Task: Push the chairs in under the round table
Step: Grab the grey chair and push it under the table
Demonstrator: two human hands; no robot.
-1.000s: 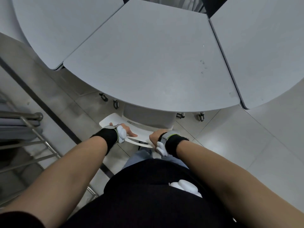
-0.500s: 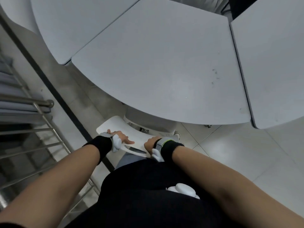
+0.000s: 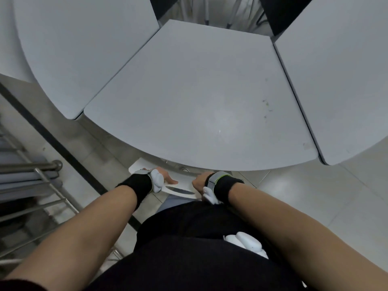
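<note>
A white chair (image 3: 184,183) stands right in front of me, its seat hidden beneath the round grey table (image 3: 199,97). Only the top of its backrest, with a slot handle, shows at the table's curved edge. My left hand (image 3: 165,178) grips the left part of the backrest top. My right hand (image 3: 200,181) grips the right part. Both wrists wear black bands with white sensor units. The table top is made of wedge-shaped segments meeting at seams.
A metal railing (image 3: 42,177) with horizontal bars stands at the left over a stairwell. A dark strip (image 3: 52,135) runs diagonally across the pale tiled floor (image 3: 304,196). Dark chair backs (image 3: 279,15) show beyond the table's far side.
The chair has slid forward under the table: its seat, visible a second ago, is now hidden. Both hands followed it and now sit at the table's edge.
</note>
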